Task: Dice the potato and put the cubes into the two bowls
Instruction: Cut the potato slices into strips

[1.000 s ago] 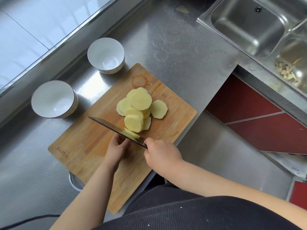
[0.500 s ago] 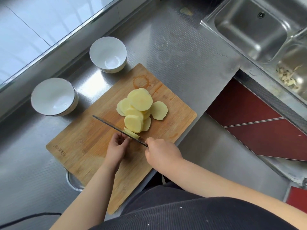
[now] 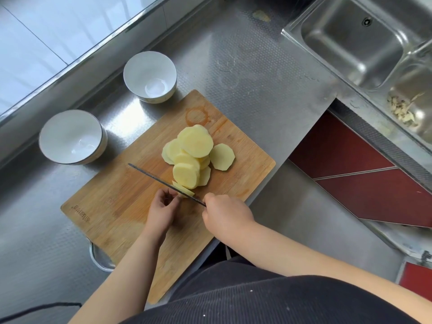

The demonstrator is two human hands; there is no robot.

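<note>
Here my left hand (image 3: 163, 203) pins the potato end (image 3: 184, 191) on the cutting board (image 3: 112, 202) so my right hand (image 3: 225, 212), gripping the knife (image 3: 161, 180), slices safely.

At frame centre a board (image 3: 112, 202) lies on the steel desk (image 3: 257, 73), bearing a pile of potato slices (image 3: 195, 155). The right hand (image 3: 225, 212) grips a knife (image 3: 163, 182) set on a slice (image 3: 184, 190) that the left hand (image 3: 162, 209) pinches. Two white bowls (image 3: 72, 136) (image 3: 149, 76) stand at upper left, a sink (image 3: 350, 40) at upper right.
</note>
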